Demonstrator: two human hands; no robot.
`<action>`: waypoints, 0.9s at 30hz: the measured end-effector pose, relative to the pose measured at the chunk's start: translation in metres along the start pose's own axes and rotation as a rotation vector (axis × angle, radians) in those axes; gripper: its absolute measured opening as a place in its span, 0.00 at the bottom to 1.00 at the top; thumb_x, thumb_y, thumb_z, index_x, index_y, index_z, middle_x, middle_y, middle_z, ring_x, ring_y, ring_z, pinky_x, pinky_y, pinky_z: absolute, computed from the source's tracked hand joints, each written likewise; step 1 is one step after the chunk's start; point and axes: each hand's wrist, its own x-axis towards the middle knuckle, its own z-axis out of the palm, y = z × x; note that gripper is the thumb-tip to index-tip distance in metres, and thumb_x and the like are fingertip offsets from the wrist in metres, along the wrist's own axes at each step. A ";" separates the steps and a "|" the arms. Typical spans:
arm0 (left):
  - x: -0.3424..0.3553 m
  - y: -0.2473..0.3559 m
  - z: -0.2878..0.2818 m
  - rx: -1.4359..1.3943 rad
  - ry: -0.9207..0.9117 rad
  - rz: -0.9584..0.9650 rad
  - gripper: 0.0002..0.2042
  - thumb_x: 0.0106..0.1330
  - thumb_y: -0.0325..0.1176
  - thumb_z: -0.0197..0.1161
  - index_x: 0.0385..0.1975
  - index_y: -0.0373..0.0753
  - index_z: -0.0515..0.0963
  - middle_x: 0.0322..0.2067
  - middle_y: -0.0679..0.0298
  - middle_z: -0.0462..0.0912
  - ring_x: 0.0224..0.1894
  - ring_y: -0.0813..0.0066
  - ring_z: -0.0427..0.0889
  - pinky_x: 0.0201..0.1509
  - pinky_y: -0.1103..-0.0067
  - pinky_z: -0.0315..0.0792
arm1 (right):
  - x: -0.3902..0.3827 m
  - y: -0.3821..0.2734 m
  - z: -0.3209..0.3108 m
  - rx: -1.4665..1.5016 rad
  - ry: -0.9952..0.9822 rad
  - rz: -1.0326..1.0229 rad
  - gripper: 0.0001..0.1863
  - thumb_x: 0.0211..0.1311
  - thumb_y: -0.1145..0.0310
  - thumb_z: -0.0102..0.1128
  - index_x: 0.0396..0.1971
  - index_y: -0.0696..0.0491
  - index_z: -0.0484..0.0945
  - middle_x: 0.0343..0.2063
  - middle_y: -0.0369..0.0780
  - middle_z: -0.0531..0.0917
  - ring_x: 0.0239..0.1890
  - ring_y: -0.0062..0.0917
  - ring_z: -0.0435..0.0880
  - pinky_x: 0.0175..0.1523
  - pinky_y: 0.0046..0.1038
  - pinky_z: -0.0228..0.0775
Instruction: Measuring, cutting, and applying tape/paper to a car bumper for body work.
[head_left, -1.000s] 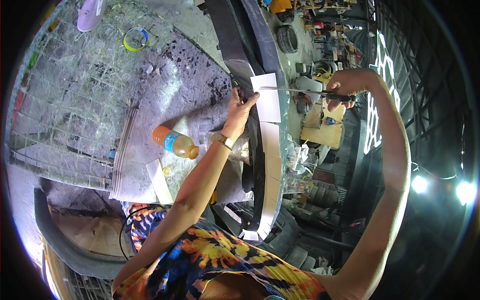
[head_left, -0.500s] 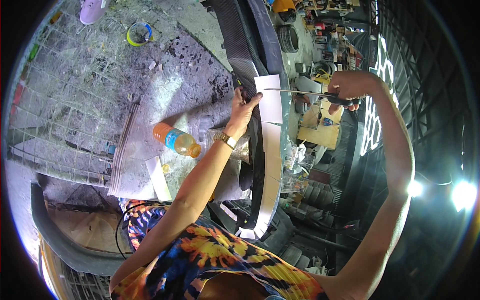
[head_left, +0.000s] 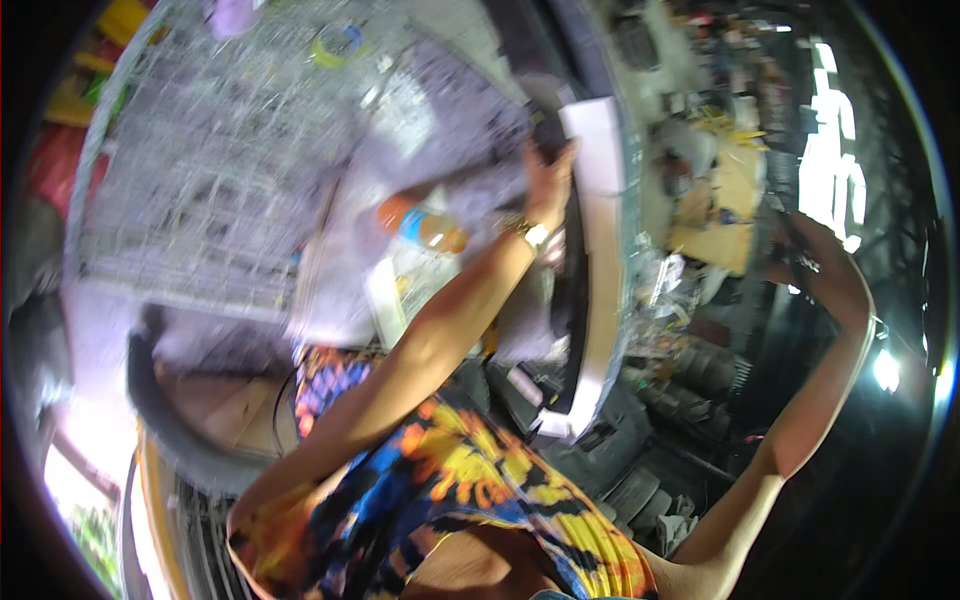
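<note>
1. A person in a bright tie-dye shirt (head_left: 470, 490) leans over a cluttered workshop floor, both arms stretched out ahead, in a frame blurred by motion.

2. The left hand (head_left: 548, 180) is closed on the upper end of a long white curved panel (head_left: 600, 260), at the spot where the panel meets a dark curved rim (head_left: 570, 290); a wristwatch (head_left: 535, 235) shows on that wrist.

3. The panel runs downward from the hand along the dark rim, its lower end near the person's lap.

4. The right hand (head_left: 825, 270) is raised well apart from the panel, at the right of the frame; the blur makes it impossible to tell whether it is open or holds anything.

5. An orange bottle with a blue label (head_left: 425, 228) lies just beside the left forearm, on pale sheeting (head_left: 340, 290).

6. A wire mesh grid (head_left: 200, 190) covers the ground to the left, with a yellow-green ring (head_left: 338, 45) near the top edge.
</note>
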 end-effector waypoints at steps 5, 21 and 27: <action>-0.098 0.012 -0.024 0.484 -0.179 -0.006 0.30 0.67 0.40 0.61 0.63 0.33 0.57 0.59 0.52 0.65 0.61 0.65 0.65 0.64 0.73 0.61 | -0.069 -0.035 0.099 0.648 0.058 0.480 0.36 0.34 0.67 0.72 0.52 0.56 0.74 0.28 0.30 0.72 0.30 0.14 0.72 0.28 0.14 0.62; -0.194 0.274 -0.266 1.482 -0.455 -0.649 0.08 0.65 0.29 0.61 0.25 0.34 0.75 0.22 0.70 0.76 0.25 0.86 0.71 0.29 0.86 0.65 | 0.107 -0.175 0.640 0.763 -0.045 0.100 0.26 0.45 0.62 0.68 0.42 0.62 0.74 0.44 0.55 0.78 0.48 0.47 0.78 0.53 0.40 0.71; -0.212 0.284 -0.237 1.623 -0.263 -0.366 0.05 0.64 0.28 0.62 0.28 0.34 0.77 0.23 0.69 0.77 0.25 0.85 0.72 0.31 0.86 0.65 | 0.104 -0.142 0.601 0.945 0.221 0.050 0.16 0.54 0.72 0.53 0.42 0.62 0.78 0.37 0.56 0.80 0.40 0.47 0.82 0.47 0.40 0.75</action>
